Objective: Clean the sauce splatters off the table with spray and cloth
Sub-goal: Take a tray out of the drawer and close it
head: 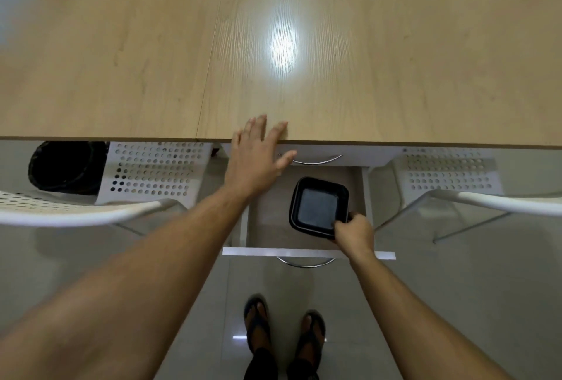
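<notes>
Light wood-grain tabletop fills the upper half, w/ a seam running down it and a bright ceiling-light glare near centre. Below its front edge: pale glossy tile floor, a white perforated chair at left and another at right, black bin under the table at far left. An open drawer w/ curved metal handle sits between the chairs.
</notes>
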